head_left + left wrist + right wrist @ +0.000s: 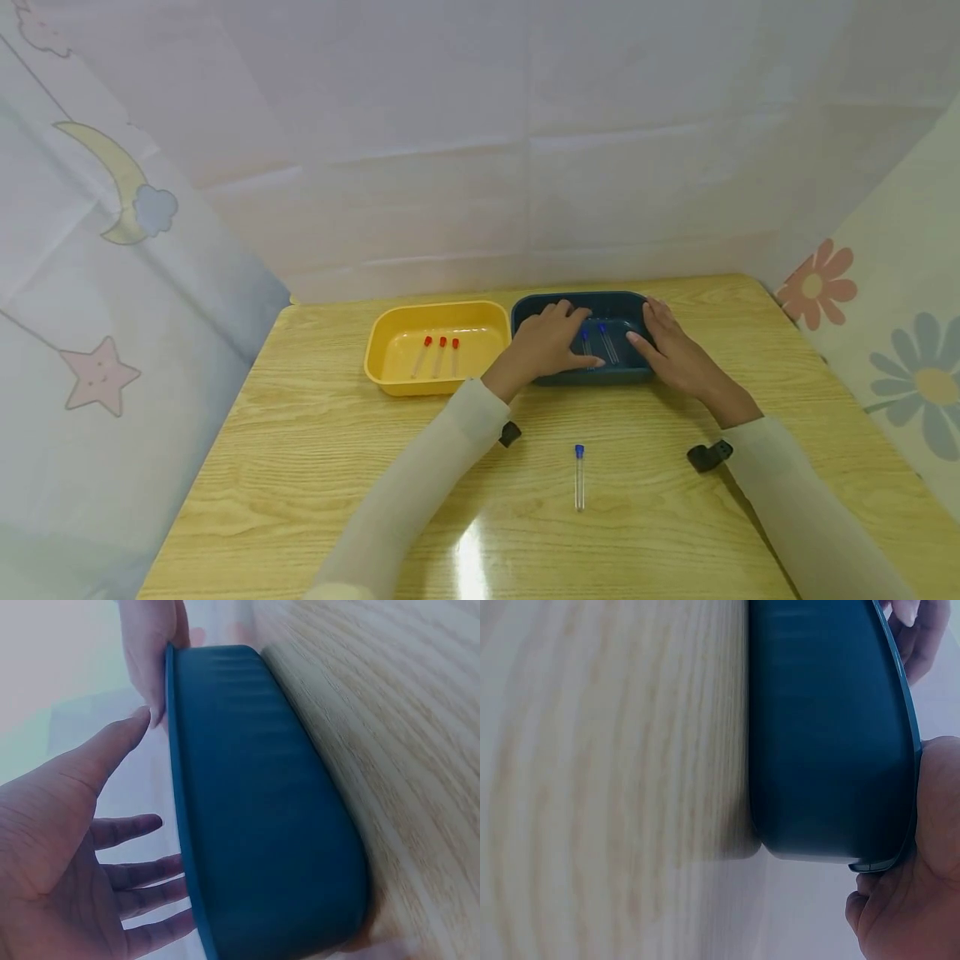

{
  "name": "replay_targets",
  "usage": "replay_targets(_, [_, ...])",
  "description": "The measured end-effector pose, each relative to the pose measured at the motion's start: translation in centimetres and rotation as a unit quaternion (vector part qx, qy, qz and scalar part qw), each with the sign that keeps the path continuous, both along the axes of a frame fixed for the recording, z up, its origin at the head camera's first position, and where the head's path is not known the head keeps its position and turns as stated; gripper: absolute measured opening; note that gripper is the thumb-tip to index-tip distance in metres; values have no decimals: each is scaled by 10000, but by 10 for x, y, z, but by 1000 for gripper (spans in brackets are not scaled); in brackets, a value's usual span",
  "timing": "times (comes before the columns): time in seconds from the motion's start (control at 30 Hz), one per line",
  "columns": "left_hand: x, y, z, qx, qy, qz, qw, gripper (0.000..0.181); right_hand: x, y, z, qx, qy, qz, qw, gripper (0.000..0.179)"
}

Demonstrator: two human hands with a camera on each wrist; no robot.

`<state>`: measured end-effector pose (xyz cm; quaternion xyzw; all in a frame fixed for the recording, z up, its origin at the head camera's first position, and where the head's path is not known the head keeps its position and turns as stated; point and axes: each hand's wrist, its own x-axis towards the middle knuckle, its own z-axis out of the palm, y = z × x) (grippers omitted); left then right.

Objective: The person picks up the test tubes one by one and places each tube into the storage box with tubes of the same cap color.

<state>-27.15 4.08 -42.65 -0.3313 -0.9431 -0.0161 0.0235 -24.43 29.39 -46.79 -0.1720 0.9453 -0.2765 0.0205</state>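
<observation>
A dark blue tray [600, 377] stands at the back of the table, with blue-capped test tubes [609, 343] lying in it. My left hand [542, 343] reaches over its left side, fingers spread and thumb apart, partly covering the tubes. In the left wrist view nothing lies between that thumb and the fingers. The right hand [678, 354] grips the tray's right rim, its thumb on the inner side and the fingers outside. That rim also shows against the hand [937, 847] in the right wrist view. Nearer on the table lies another blue-capped test tube [580, 479].
A yellow tray [386, 383] stands beside the blue one, holding three red-capped test tubes [438, 357]. Printed cloth [450, 208] hangs behind the wooden table [315, 467] and along its sides. Black wrist devices [708, 456] sit by both sleeves.
</observation>
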Motion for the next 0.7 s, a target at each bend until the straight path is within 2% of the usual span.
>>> replay_targets(0.23, [10,-7,6,104,170,-137,9997,89,0,0,0,-35,49,-6,10000,78])
replay_targets(0.53, [22,-18,10,366,155,-222,9990,86,1,0,1,-31,-49,22,10000,78])
replay_targets(0.7, [30,-22,12,444,260,-292,9982,86,1,1,0,-80,-7,48,10000,78])
